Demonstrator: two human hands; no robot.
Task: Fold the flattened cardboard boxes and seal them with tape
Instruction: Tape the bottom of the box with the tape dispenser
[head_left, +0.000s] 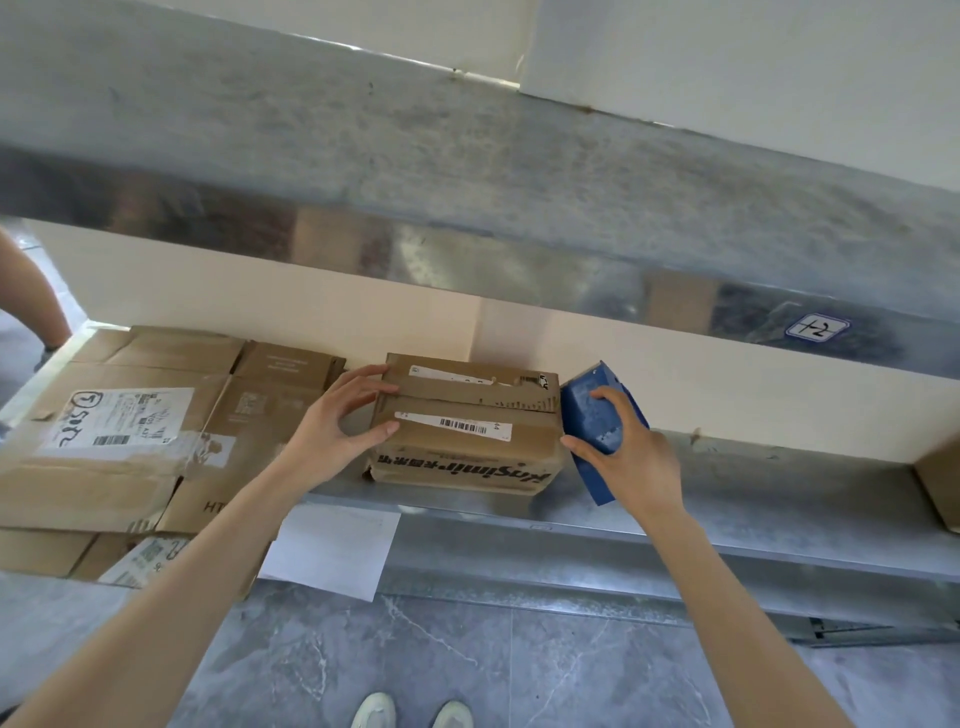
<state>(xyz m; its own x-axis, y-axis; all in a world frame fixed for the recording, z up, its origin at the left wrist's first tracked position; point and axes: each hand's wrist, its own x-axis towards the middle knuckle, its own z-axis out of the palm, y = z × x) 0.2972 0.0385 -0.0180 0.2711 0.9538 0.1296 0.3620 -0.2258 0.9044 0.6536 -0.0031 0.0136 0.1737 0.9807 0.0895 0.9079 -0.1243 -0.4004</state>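
Observation:
A small folded cardboard box (467, 441) with barcode labels stands on the metal shelf (727, 499). My left hand (337, 415) grips its left end, fingers on the top flap and thumb on the side. My right hand (628, 452) holds a blue tape dispenser (592, 415) pressed against the box's right end. A stack of flattened cardboard boxes (130, 441) lies on the shelf to the left.
A second metal shelf (467, 182) runs overhead. A white paper sheet (332, 545) hangs over the shelf's front edge. Another cardboard piece (940, 478) shows at the far right. Someone else's arm (31, 291) is at the far left. My shoes (410, 712) stand on grey floor.

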